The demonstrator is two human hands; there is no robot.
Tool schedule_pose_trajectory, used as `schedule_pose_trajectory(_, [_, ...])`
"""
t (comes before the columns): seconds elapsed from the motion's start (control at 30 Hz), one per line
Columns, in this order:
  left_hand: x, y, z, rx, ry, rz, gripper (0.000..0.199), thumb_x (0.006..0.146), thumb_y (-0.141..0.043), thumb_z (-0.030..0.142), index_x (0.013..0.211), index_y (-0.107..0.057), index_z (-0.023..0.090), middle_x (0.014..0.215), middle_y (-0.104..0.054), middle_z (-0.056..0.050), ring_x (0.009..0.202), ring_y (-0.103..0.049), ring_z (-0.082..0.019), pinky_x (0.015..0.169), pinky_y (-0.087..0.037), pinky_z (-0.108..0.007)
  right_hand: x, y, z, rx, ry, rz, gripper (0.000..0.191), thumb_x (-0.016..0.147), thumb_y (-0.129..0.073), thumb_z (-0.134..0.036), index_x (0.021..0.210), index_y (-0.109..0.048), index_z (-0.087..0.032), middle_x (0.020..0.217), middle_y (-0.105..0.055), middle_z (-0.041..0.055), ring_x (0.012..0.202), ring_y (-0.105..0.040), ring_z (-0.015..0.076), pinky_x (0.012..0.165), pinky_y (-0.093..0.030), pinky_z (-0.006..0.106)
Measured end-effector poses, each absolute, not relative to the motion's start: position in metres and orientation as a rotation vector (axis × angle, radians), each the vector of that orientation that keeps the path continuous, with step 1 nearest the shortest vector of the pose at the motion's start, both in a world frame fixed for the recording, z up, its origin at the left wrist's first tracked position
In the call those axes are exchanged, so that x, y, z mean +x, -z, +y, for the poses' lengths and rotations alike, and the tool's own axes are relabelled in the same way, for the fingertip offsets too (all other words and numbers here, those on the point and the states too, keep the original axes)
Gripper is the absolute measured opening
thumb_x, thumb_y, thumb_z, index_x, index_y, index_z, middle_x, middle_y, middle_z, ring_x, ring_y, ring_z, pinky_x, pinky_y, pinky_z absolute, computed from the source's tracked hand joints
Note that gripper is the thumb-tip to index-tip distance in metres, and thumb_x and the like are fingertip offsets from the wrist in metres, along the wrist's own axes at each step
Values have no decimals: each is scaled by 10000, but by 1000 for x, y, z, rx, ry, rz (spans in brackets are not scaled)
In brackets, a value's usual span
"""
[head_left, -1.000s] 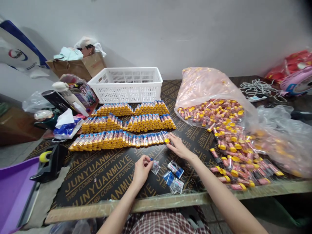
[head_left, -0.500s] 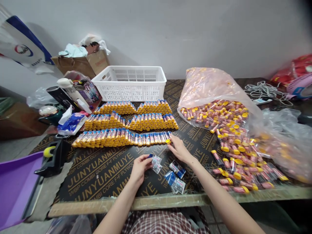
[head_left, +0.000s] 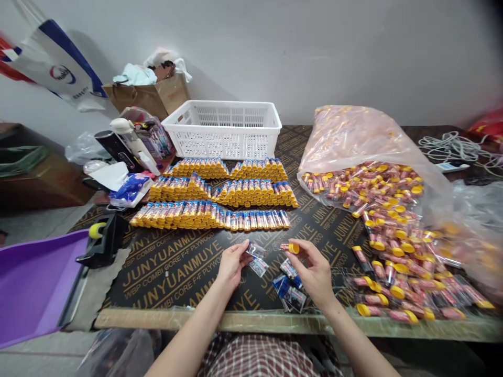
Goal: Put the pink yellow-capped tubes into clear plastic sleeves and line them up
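Yellow-capped tube (head_left: 290, 248) sits pinched between thumb and fingertips of the right hand (head_left: 315, 273), just above blue-printed packets (head_left: 290, 287). Half curled, the left hand (head_left: 231, 267) pinches a clear plastic sachet (head_left: 256, 250) over the black plywood bench (head_left: 176, 277), below rows of capped tubes (head_left: 208, 215).

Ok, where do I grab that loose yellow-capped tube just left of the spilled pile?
Pinch the tube across its middle from above, coming from the left: it lies flat and slanted on the board, while the pile crowds its right side. Its wider yellow cap should stop slipping.
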State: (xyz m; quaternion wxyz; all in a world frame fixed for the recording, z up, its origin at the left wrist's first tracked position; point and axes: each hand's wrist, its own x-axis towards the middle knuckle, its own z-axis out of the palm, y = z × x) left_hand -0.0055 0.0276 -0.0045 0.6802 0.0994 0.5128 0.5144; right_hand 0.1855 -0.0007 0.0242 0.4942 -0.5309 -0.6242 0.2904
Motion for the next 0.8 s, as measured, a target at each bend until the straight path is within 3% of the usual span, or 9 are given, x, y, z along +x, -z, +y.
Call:
schedule_pose_trajectory(0.2, [-7, 7, 27, 172, -1214, 1172, 330, 461, -840, 329, 587, -616, 123, 527, -633, -7, 463, -571, -97, 505, -474, -212, 178, -18, -13, -1249, -690, -1536, 269, 833, -576, -232, 1102, -583, -233, 1022, -618, 53, 930, -608, 185, 832, -499, 337])
schedule_pose_trajectory(0.57, [0, 6, 25, 65, -1189, 1147, 248, 610, -779, 290, 642, -596, 126, 568, -640, -15, 517, -599, -106, 540, -482, -216, 161, -9, -19, -1070, -410, -1736, 322, 800, -572, -103, 1078, -583, -267, 989, -658, 71, 939, -626, 224, 815, -538, 413])
schedule_pose_trajectory(0.8, [5, -3, 19, 259, -1232, 1042, 351, 513, -826, 264, 745, -595, 137, 665, -664, -4, 578, -608, -101, 581, -489, -212, 159, 2, -25, -1036, -556, -1854, 435, 802, -522, -69, 1176, -561, -290, 1114, -590, 72, 1020, -583, 214, 874, -508, 393])
